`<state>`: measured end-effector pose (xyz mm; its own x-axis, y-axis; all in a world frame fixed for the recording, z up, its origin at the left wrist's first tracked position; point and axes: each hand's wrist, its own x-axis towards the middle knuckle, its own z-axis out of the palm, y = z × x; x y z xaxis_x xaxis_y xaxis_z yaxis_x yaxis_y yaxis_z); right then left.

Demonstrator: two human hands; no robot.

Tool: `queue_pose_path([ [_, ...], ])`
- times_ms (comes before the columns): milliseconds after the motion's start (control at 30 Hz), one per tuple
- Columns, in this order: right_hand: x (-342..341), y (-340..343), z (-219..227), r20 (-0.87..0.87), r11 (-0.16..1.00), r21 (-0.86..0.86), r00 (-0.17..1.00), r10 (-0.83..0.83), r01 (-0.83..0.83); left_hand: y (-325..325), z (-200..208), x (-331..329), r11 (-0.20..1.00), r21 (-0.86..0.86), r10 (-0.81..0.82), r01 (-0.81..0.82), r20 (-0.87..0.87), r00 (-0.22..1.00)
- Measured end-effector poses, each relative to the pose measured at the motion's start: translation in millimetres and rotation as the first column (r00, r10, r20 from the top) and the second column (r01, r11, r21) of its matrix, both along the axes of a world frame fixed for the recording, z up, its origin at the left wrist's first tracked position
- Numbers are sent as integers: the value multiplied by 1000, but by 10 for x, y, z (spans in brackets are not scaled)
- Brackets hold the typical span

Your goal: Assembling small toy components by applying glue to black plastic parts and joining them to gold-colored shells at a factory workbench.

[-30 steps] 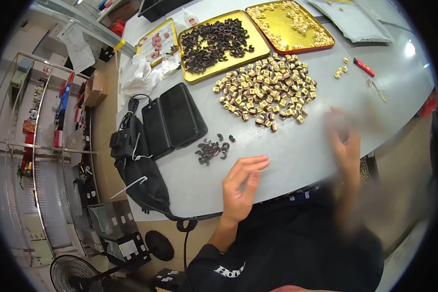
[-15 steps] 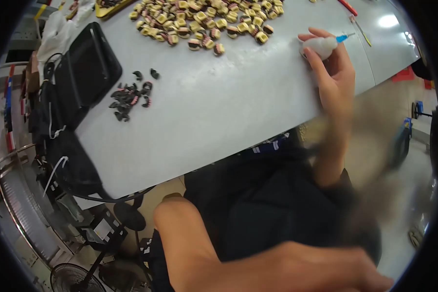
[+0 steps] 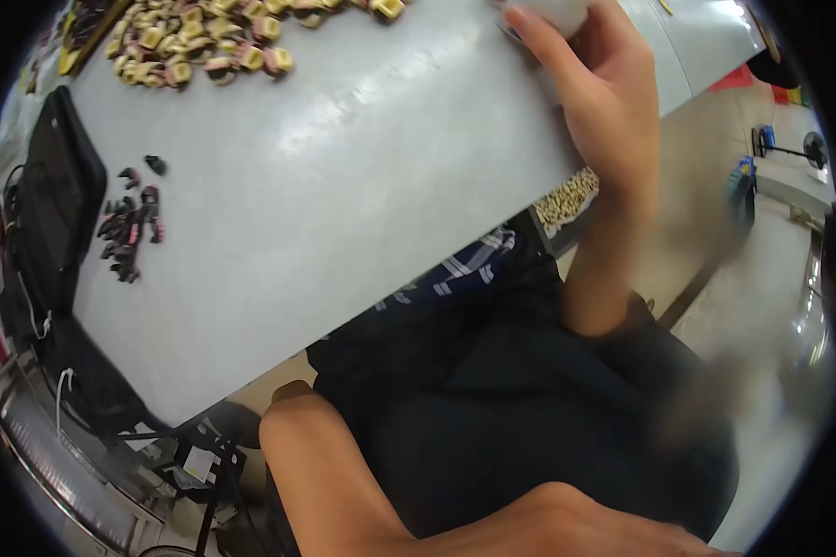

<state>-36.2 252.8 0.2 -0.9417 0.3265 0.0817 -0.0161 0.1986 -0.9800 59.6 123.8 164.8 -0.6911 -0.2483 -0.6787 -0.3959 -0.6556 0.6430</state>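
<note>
My right hand point(image 3: 608, 88) is closed around a small white squeeze bottle point(image 3: 559, 13) above the far right of the grey table point(image 3: 344, 186). The bottle's tip lies beyond the upper edge of the picture. Folded across my body at the lower edge is my left arm, with my left hand point(image 3: 594, 524) close to the camera and its fingers hidden or cut off. A spread of small yellow, dark and pink pieces point(image 3: 190, 37) lies at the table's far left. Nearer sits a little pile of black curved pieces with pink edges point(image 3: 132, 227).
A black flat-screen device point(image 3: 60, 195) with cables stands along the table's left edge. Under the table's near edge, a container of small pale pieces point(image 3: 567, 200) shows beside my right forearm. A standing fan point(image 3: 813, 150) is at the far right.
The view has shifted, so the table pieces sit farther left and up. The bottle's blue tip has gone out of the picture. My right hand still holds the bottle; my left arm stays folded.
</note>
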Motion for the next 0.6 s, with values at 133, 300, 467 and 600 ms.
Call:
queue_pose_path([
  [133, 3, 57, 55, 1, 1000, -9, 1000, -2, 2, -168, -77, -22, 943, 268, -142, 197, -209, 967],
  [300, 21, 48, 96, -3, 999, 38, 1000, 9, -9, -365, -195, -23, 784, 435, -213, 443, -482, 850],
  [467, 20, 48, 117, -2, 997, 71, 1000, -13, 13, -595, -209, 44, 703, 415, -259, 578, -608, 751],
  [600, 5, 33, 122, -31, 995, 102, 1000, -6, 9, -552, -333, -278, 678, 307, -343, 669, -673, 656],
])
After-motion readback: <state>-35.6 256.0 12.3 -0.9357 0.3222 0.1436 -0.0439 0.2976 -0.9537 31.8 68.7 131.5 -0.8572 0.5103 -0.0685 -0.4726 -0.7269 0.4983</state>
